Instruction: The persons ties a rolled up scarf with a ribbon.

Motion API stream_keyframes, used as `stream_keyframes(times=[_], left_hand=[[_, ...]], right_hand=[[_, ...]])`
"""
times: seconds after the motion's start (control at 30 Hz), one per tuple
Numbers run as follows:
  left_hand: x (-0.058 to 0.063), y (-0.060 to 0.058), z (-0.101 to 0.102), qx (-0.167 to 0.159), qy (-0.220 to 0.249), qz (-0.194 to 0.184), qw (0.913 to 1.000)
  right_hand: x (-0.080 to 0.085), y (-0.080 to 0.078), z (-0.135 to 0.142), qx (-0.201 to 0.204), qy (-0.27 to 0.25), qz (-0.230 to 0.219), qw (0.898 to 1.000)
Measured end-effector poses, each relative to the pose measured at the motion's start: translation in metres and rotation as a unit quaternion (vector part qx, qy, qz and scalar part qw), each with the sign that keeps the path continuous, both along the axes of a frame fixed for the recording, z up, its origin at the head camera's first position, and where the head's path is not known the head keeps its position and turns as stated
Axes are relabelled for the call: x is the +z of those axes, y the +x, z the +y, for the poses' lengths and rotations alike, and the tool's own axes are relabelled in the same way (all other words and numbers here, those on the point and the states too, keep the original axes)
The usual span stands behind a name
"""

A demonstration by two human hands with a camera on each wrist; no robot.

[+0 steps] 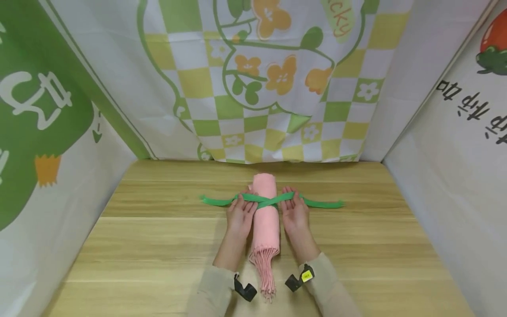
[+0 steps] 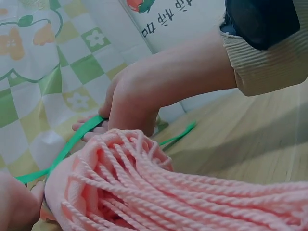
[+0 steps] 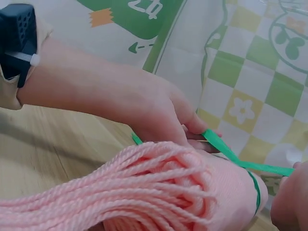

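A rolled pink scarf (image 1: 266,226) with a twisted fringe (image 1: 264,268) lies lengthwise on the wooden table, its fringe toward the person. Around its upper part runs a green ribbon (image 1: 269,202), whose two ends cross on top of the roll. Left of the roll, the left hand (image 1: 240,215) pinches one ribbon end between thumb and fingers. On the other side, the right hand (image 1: 296,215) pinches the opposite end the same way. Both ribbon tails extend outward past the hands. In the right wrist view the ribbon (image 3: 224,148) stretches between the two hands over the scarf (image 3: 236,187).
The wooden table (image 1: 356,246) extends on both sides of the scarf. A checkered cloth (image 1: 277,136) with flower prints hangs at the back edge. Printed panels stand at left (image 1: 99,176) and right (image 1: 443,176). Black wrist cameras (image 1: 245,290) sit at both cuffs.
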State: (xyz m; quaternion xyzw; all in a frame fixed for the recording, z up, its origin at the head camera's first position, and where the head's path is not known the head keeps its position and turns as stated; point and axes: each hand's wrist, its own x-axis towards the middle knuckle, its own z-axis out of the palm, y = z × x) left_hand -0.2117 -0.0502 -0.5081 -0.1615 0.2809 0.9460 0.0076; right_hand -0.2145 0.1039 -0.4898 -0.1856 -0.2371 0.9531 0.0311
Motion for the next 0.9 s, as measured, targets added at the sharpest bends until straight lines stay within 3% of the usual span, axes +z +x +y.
stream_keyframes(times=[0.13,0.3,0.43,0.53,0.67,0.77,0.9], left_hand=[[0.002,-0.002,-0.001,-0.017,-0.009,-0.003,0.9998],[0.005,-0.006,-0.004,-0.032,-0.069,-0.015,0.997],[0.006,-0.011,-0.008,-0.069,-0.13,-0.018,0.989],[0.007,-0.015,-0.012,-0.111,-0.167,-0.013,0.9796],[0.009,-0.02,-0.018,-0.17,-0.238,0.009,0.9563],[0.012,-0.024,-0.023,-0.206,-0.297,0.037,0.9315],[0.019,-0.027,-0.028,-0.243,-0.368,0.074,0.8946]], right_hand=[[0.003,-0.002,-0.001,-0.002,0.005,0.008,1.0],[0.005,-0.007,0.0,0.003,0.008,0.019,1.0],[0.005,-0.01,0.003,0.016,0.01,0.032,0.999],[0.003,-0.01,0.009,0.052,0.025,0.046,0.997],[0.0,-0.011,0.019,0.135,0.087,0.074,0.984],[0.0,-0.014,0.025,0.184,0.142,0.098,0.968],[0.003,-0.019,0.028,0.22,0.213,0.112,0.945]])
